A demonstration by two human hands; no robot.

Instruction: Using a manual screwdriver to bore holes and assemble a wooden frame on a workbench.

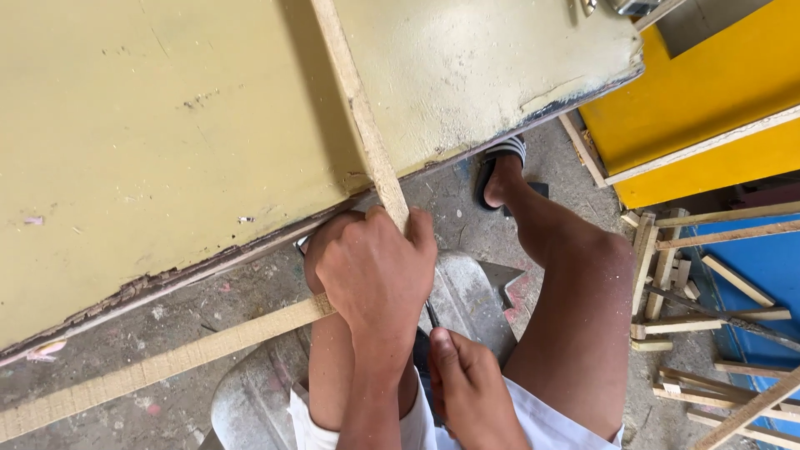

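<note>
My left hand (375, 275) is closed around a long pale wooden strip (362, 117) that runs up across a pale yellow panel (167, 125). A second pale strip (158, 367) runs from that hand down to the lower left over the floor. Whether the two are one piece is hidden by the fist. Just below, my right hand (471, 392) grips a thin dark tool (431, 315), whose tip points up behind the left wrist. Most of the tool is hidden. Both hands are between my bare knees.
A grey metal sheet (475, 292) lies under my legs on the concrete floor (208, 300). My foot in a striped sandal (500, 158) rests by the panel's edge. A yellow board (708, 100) and several loose wooden sticks (667, 275) on a blue surface (767, 258) are at the right.
</note>
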